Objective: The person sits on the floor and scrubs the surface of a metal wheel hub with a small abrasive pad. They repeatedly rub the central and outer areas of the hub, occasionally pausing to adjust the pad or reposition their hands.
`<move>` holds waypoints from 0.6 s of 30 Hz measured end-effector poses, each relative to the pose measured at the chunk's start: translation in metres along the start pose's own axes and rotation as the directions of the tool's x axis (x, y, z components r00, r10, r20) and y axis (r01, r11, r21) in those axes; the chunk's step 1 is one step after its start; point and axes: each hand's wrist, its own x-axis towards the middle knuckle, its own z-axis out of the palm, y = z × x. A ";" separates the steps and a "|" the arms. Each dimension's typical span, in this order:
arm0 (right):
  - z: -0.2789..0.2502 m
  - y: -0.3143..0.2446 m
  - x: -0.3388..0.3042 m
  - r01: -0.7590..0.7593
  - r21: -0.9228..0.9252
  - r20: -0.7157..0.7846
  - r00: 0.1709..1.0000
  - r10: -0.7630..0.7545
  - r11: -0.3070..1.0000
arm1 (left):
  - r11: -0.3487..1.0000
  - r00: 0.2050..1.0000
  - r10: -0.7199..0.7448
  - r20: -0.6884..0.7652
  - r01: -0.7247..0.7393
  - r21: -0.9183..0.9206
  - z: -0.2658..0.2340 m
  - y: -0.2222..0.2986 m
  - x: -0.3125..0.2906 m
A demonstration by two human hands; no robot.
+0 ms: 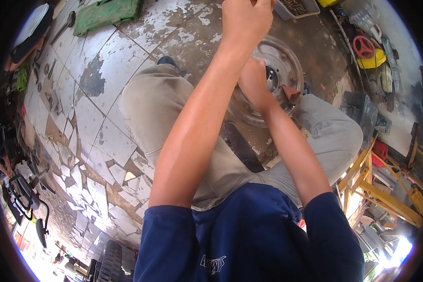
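A worn grey metal wheel rim (293, 66) lies flat on the floor between my legs. My left hand (249, 21) is closed up beyond the rim, partly cut off by the top edge of the head view; what its fingers grip is out of sight. Over the rim's centre, my right hand (254, 81) looks closed, its fingers partly hidden behind my left forearm. I cannot make out what it holds. A curled reddish-brown piece (291, 95) rests on the rim's right side.
A green case (107, 16) lies at the far left beside a dark long tool (64, 27). Broken tiles (96, 195) cover the floor on the left. A tray of small metal parts (296, 8) stands at the top. A yellow wooden frame (385, 199) is at the right.
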 end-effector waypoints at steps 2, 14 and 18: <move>0.003 0.003 0.004 -0.026 -0.001 -0.031 0.999 0.026 1.000 | 1.000 1.000 0.004 0.007 -0.004 -0.003 0.000 0.005 -0.006; 0.001 -0.004 0.006 -0.044 -0.034 -0.019 0.999 0.044 0.998 | 0.995 0.999 0.049 -0.003 -0.049 0.086 0.001 -0.008 -0.002; 0.007 -0.003 -0.002 -0.019 -0.045 -0.034 0.999 0.018 0.999 | 1.000 1.000 0.017 -0.005 -0.017 0.018 0.000 -0.006 -0.001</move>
